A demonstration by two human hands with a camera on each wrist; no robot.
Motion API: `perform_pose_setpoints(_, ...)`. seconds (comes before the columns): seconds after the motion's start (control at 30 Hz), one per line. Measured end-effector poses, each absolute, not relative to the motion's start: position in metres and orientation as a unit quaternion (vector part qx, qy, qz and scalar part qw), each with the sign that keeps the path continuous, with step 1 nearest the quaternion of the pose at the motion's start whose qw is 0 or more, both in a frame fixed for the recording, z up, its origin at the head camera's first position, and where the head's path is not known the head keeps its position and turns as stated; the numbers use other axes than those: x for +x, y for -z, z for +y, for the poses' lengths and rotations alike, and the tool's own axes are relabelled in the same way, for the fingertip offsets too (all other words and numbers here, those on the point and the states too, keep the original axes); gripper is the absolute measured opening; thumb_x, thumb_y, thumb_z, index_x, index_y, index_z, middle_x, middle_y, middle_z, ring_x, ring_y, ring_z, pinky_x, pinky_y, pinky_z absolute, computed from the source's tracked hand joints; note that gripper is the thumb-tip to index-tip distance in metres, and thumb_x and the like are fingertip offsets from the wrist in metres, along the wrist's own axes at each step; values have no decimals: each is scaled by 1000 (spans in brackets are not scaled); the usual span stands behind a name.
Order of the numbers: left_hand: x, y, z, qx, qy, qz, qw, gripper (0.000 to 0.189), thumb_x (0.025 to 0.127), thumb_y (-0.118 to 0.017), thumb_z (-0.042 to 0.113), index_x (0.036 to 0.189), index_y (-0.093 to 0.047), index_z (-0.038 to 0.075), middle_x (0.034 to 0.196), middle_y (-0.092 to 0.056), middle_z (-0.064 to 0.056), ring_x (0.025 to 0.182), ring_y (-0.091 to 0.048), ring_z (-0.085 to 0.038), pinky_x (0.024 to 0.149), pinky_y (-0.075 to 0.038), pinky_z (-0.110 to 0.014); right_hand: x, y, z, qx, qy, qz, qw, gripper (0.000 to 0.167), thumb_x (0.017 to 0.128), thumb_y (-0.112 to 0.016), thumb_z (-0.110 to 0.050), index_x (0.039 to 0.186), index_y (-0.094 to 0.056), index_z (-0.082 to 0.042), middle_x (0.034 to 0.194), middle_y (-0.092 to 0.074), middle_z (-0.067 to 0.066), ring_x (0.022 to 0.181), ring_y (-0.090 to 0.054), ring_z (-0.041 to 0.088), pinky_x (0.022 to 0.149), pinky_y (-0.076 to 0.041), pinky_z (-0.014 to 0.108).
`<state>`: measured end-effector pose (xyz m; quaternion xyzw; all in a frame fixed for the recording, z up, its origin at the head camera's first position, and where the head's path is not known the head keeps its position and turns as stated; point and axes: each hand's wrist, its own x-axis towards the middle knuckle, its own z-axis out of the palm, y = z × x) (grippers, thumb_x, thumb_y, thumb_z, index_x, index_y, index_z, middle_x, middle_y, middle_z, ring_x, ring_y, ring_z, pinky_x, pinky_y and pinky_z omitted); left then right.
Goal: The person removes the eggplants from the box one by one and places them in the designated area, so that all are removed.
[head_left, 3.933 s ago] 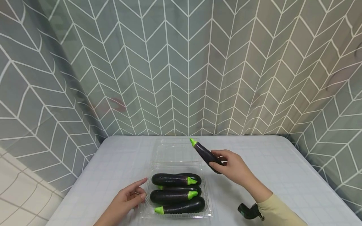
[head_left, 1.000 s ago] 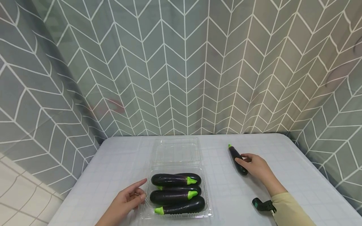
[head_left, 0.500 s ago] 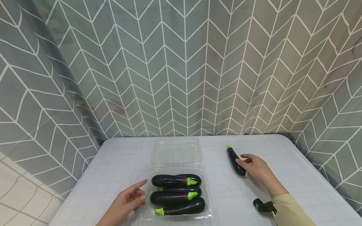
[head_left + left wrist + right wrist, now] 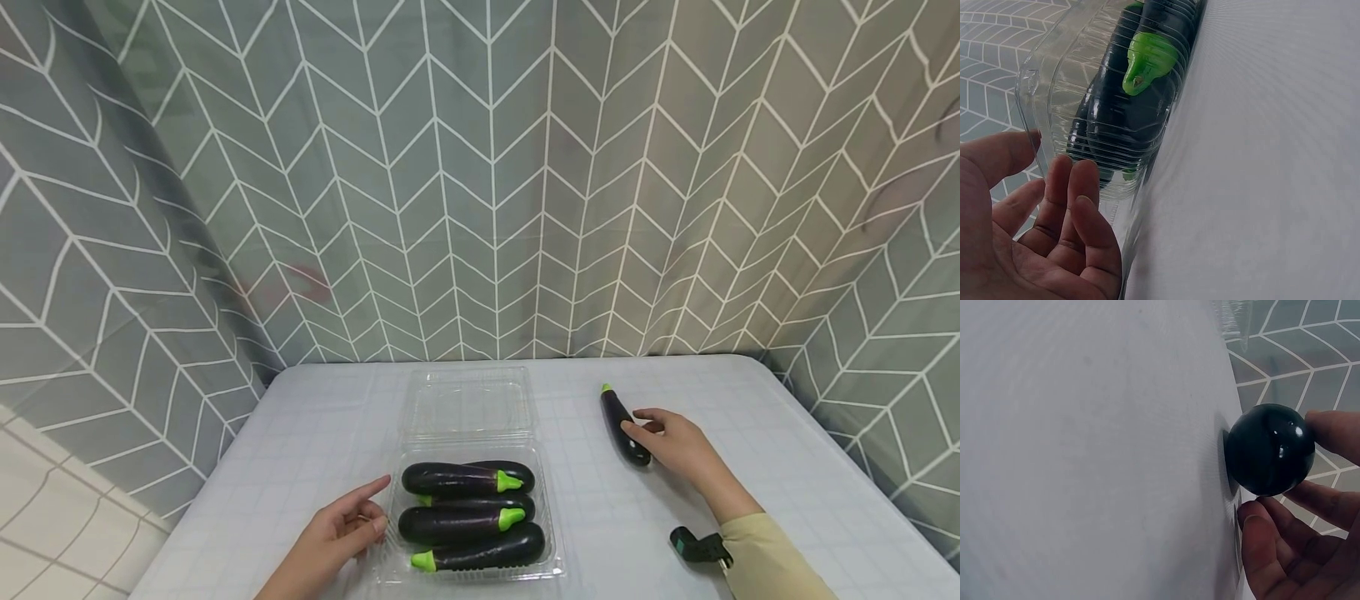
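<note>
A dark eggplant with a green stem lies on the white table to the right. My right hand is beside it, thumb over its upper side, fingertips at its right edge with a slight gap in the head view. The right wrist view shows that eggplant end-on, partly hiding the thumb and index fingertips. Several more eggplants lie stacked in a clear plastic clamshell box. At the box's left side is my left hand, its fingers loosely bent and fingertips at the box's rim.
The box's clear lid lies folded back, away from me. A black device is attached by the right sleeve. Behind the table hangs a grey curtain with white chevron lines.
Since the earliest frame, my right hand has carried the eggplant rightward and set it down. Over the last second, the fingers have loosened and the eggplant has shifted slightly left. My left hand stays put.
</note>
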<state>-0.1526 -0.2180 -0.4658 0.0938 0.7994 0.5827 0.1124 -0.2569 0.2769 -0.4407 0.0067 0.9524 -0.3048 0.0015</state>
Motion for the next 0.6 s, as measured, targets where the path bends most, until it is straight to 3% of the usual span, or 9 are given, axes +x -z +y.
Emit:
perform_pose_setpoints(0.27, -152, 465, -217, 90, -581, 801, 111, 59, 99, -63, 21, 149, -40, -1, 100, -63, -15, 81, -63, -16, 67, -52, -29, -256, 441, 279, -5, 307, 952, 5, 70, 95, -58, -55, 134, -57, 3, 115, -63, 25, 97, -63, 34, 78, -50, 50)
perform_pose_setpoints(0.6, -152, 463, -216, 74, -584, 800, 118, 60, 99, -62, 23, 149, -40, 0, 103, -62, -15, 83, -63, -18, 67, -52, -30, -254, 433, 282, -12, 308, 951, -3, 73, 96, -55, -58, 138, -54, 2, 120, -61, 26, 108, -59, 41, 83, -48, 54)
